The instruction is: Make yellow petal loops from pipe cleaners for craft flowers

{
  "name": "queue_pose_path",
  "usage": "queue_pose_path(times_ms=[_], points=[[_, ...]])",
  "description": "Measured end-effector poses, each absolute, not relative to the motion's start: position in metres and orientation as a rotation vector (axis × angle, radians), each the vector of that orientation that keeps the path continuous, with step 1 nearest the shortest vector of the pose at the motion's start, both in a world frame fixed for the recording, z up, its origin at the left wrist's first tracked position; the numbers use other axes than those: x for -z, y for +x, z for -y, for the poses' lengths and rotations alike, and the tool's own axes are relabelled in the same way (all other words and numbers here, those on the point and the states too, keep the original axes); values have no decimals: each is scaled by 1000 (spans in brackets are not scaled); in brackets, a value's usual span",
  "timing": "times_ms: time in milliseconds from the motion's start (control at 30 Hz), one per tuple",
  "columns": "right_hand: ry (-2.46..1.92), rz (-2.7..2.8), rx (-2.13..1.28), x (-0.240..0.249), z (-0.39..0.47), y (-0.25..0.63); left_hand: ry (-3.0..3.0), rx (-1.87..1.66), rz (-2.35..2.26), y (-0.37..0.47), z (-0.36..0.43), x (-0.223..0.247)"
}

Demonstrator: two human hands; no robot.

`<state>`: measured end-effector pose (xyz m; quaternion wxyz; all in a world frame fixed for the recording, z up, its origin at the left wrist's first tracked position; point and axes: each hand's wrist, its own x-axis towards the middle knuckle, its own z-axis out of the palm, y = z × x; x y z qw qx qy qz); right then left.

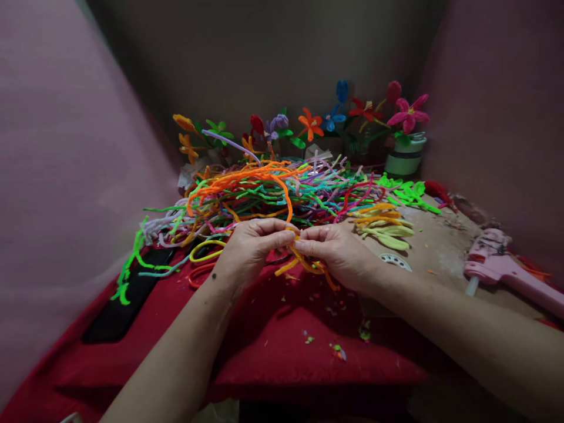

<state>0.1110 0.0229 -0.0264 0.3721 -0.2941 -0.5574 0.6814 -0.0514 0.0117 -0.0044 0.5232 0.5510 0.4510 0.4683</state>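
Observation:
Both hands meet over the front of the table with their fingertips nearly touching. My left hand (259, 244) is closed in a pinch on an orange pipe cleaner (304, 262). From the other side my right hand (330, 247) pinches the same orange pipe cleaner, whose bent ends hang below the fingers. Right behind the hands lies a heap of multicoloured pipe cleaners (317, 191), with a bundle of orange pipe cleaners (247, 176) on top. The exact spot where the fingertips grip is partly hidden.
A pink glue gun (506, 267) lies at right on a brown board (434, 252). Yellow petal shapes (388, 229) and green pieces (408, 191) rest nearby. A black phone (118, 311) is at left on the red cloth (273, 352). Pipe-cleaner flowers (311, 123) and a pale pot (404, 157) stand behind.

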Motion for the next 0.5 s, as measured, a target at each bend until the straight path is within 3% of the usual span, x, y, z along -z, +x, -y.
queue_pose_path(times_ms=[500], points=[[-940, 1574, -1712, 24, -23, 111, 1732, -1243, -1424, -41, -5, 1]])
